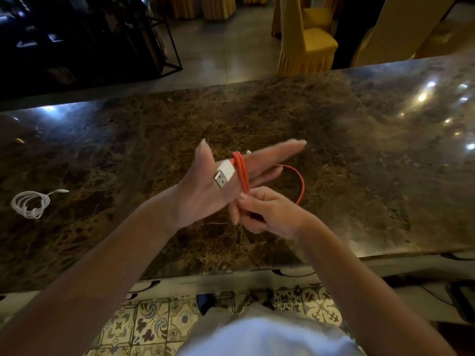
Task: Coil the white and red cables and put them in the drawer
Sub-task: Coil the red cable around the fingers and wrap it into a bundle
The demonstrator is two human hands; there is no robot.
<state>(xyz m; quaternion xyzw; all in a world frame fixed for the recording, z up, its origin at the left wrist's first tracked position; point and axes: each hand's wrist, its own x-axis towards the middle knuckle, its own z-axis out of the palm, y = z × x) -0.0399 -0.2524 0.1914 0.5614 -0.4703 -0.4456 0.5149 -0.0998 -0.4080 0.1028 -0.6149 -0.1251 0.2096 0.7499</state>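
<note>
The red cable (242, 173) is wound in a few turns around the straight fingers of my left hand (221, 183), held flat above the marble counter. Its white USB plug (224, 173) lies against the back of those fingers. My right hand (267, 214) pinches the cable's loose part just below the left fingers, and a red loop arcs out to the right. The white cable (30, 203) lies coiled on the counter at the far left, apart from both hands. No drawer is visible.
The brown marble counter (334, 191) spans the view, its near edge just above a patterned tile floor. Yellow covered chairs (305, 42) stand beyond the far edge. A dark metal shelf (84, 39) is at the back left.
</note>
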